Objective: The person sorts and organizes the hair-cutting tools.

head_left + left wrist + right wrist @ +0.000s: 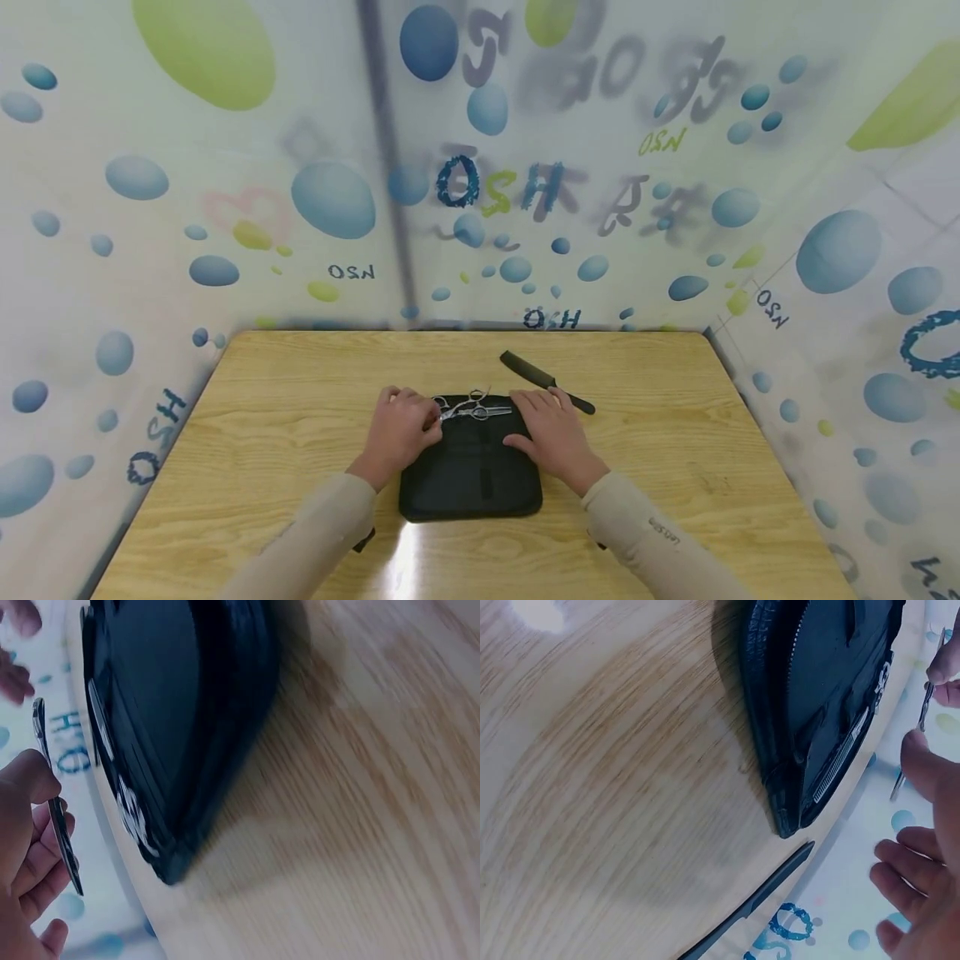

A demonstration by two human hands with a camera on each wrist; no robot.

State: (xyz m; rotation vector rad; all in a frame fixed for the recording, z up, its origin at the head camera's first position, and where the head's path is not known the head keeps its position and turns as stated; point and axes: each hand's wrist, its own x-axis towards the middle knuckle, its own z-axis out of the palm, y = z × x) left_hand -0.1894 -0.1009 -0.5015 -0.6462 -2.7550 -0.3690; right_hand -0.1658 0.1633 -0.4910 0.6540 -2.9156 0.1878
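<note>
A black zip case [472, 483] lies open on the table. My left hand [405, 429] is over its far left corner, pinching slim silver scissors [66, 840] between thumb and fingers; the left wrist view shows them nearly edge-on, raised above the case. Thinning scissors [841, 759] with a toothed blade lie along the far side of the case, under the held pair. Over the far right corner is my right hand [551, 433], its fingers extended. Its thumb overlaps the held scissors in the right wrist view, while its other fingers stand apart from them.
A black handled comb [528, 369] lies slantwise on the wooden table [300, 375], behind and right of the case. A patterned wall covering [337, 200] with blue and green drops rises right behind the table's far edge.
</note>
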